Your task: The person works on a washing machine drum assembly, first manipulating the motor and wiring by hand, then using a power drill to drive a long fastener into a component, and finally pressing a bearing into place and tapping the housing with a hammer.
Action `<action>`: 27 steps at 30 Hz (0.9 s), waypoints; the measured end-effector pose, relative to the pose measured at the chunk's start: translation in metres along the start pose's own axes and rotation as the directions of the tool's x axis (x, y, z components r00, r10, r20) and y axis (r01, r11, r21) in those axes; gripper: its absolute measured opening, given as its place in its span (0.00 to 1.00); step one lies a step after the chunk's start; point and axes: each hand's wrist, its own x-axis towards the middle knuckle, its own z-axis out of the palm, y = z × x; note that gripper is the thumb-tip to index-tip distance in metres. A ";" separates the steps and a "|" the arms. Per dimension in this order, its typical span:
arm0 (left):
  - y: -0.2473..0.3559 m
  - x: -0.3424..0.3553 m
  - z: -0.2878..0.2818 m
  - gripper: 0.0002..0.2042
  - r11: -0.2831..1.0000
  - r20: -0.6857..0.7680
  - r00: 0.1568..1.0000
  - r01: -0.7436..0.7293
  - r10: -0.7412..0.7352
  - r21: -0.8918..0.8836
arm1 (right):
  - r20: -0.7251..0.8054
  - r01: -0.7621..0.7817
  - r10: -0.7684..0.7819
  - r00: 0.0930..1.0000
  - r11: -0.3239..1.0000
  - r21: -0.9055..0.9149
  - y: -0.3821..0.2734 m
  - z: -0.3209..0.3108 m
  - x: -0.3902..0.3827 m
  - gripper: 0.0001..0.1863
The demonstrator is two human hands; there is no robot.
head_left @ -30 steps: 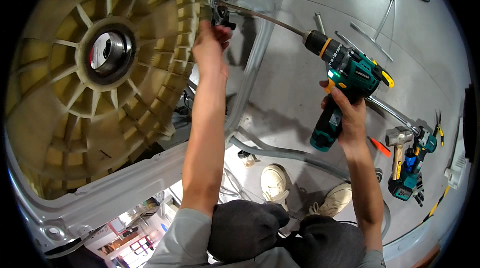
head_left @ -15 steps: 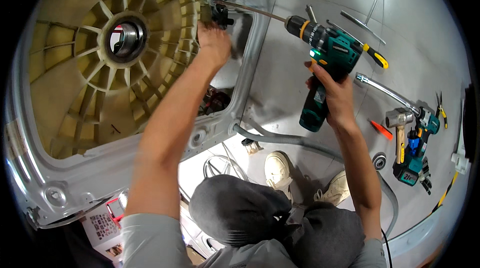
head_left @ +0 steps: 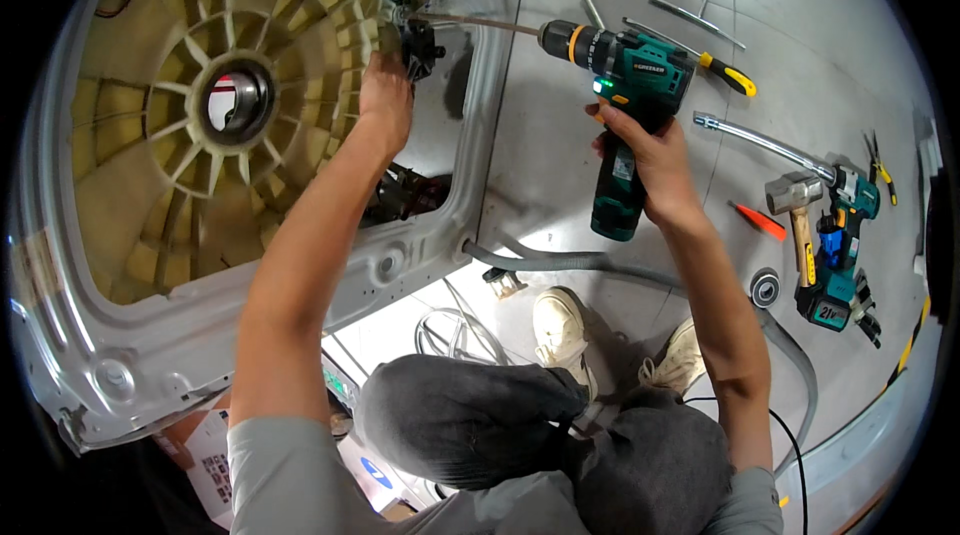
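- Being gripped in the right hand (head_left: 655,163), the green-and-black drill (head_left: 645,70) is held above the floor (head_left: 560,165), its handle wrapped by curled fingers and thumb.
- A long, thin bit (head_left: 490,23) is borne in the chuck and is pointed left, across the edge of the metal frame (head_left: 180,335), toward a dark fitting (head_left: 418,50).
- The left hand (head_left: 387,103) is placed within the frame, right beside that fitting; its fingertips are partly hidden, so how wide they are spread, or whether anything is pinched, cannot be told.
- The fitting is seen by the rim of the ribbed, yellowish tub (head_left: 110,235).
- A hammer (head_left: 795,195) and a second power tool (head_left: 847,250) are laid farther right.
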 end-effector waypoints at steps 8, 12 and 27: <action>0.006 0.004 -0.003 0.21 0.999 0.001 1.000 0.013 -0.013 0.047 | 0.031 -0.043 0.044 0.999 0.998 -0.034 -0.003 -0.018 0.002 0.16; 0.008 0.007 0.003 0.20 0.998 -0.050 0.999 0.017 -0.014 0.058 | 0.029 -0.011 0.012 1.000 0.998 -0.055 0.000 -0.016 0.000 0.15; 0.002 0.004 -0.015 0.22 0.999 0.092 0.995 -0.039 0.039 -0.003 | 0.123 0.108 -0.088 0.989 0.980 -0.167 -0.007 -0.025 0.017 0.13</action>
